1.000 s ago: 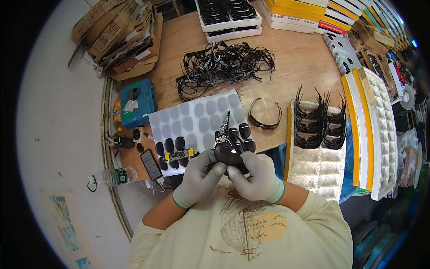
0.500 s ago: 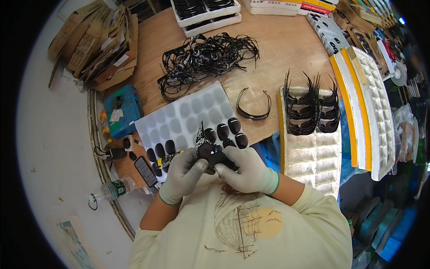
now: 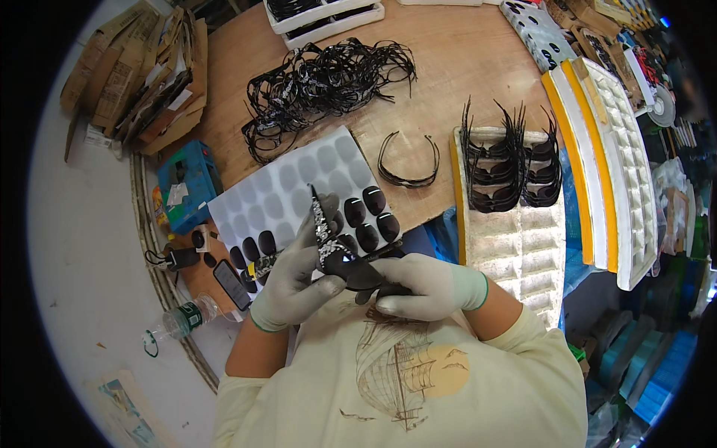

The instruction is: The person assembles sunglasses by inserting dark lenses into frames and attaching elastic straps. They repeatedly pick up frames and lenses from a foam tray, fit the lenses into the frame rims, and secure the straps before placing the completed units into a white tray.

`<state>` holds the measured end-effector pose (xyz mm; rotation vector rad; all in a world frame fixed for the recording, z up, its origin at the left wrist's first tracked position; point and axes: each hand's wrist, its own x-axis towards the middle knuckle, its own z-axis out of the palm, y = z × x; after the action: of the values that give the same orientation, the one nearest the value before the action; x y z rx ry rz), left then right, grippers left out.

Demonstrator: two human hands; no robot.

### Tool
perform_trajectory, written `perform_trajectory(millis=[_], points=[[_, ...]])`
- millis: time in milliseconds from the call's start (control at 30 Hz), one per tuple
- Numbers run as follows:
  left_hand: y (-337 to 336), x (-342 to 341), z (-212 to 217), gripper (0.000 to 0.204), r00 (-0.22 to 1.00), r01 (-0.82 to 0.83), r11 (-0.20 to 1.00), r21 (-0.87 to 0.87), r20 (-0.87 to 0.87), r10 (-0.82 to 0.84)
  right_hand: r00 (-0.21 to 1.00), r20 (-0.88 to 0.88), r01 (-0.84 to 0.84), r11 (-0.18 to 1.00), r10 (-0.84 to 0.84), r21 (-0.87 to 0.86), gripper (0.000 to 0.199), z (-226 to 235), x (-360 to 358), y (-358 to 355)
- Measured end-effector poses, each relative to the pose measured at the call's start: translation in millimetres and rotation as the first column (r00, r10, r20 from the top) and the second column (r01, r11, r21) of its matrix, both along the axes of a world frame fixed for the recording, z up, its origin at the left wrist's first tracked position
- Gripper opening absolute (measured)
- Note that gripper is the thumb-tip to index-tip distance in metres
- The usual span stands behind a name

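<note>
The gloved left hand (image 3: 293, 291) and right hand (image 3: 424, 286) both grip black sunglasses (image 3: 360, 275) between them, so neither is nearer: the left thumb presses the decorated side, while the right hand closes on the opposite end. The front's long axis slopes from the left hand down toward the right; the silver-studded temple (image 3: 323, 230) points away from the body, alongside the left fingers. Just beyond the hands, dark lenses (image 3: 367, 237) lie on a white sheet (image 3: 349, 153). Farther ahead, tangled frames (image 3: 325, 82) cover part of the counter (image 3: 448, 63); a compartmented tray (image 3: 509, 267) sits right of the right hand.
</note>
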<state>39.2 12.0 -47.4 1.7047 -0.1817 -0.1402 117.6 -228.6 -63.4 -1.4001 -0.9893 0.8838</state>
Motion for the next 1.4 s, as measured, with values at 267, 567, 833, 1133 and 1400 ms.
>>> perform_trajectory(millis=[267, 567, 833, 1133, 1400], points=[[-5.5, 5.1, -22.8, 0.035, 0.982, -0.184, 0.903, 0.388, 0.041, 0.182, 0.674, 0.667, 0.663, 0.658, -0.318, -0.356, 0.033, -56.6, 14.3, 11.3], [21.1, -36.5, -34.8, 0.038, 0.955, -0.111, 0.901, 0.420, -0.206, 0.213, 0.390, 0.913, 0.812, 0.425, 0.117, -0.401, 0.037, -219.4, 87.6, 34.4], [26.6, -39.6, -26.1, 0.031, 0.935, -0.061, 0.923, 0.380, -0.302, 0.186, 0.822, 0.548, 0.487, 0.311, 0.152, -0.816, 0.028, -192.2, 149.4, 61.4], [19.4, -51.2, -25.2, 0.032, 0.900, -0.115, 0.917, 0.381, -0.350, 0.258, 0.619, 0.785, 0.735, 0.331, 0.030, -0.592, 0.032, -220.7, 112.4, 51.6], [-10.6, -27.8, -20.8, 0.028, 0.926, 0.020, 0.917, 0.399, -0.353, 0.134, 0.647, 0.760, 0.711, 0.413, -0.068, -0.569, 0.023, -201.8, 103.3, 22.6]])
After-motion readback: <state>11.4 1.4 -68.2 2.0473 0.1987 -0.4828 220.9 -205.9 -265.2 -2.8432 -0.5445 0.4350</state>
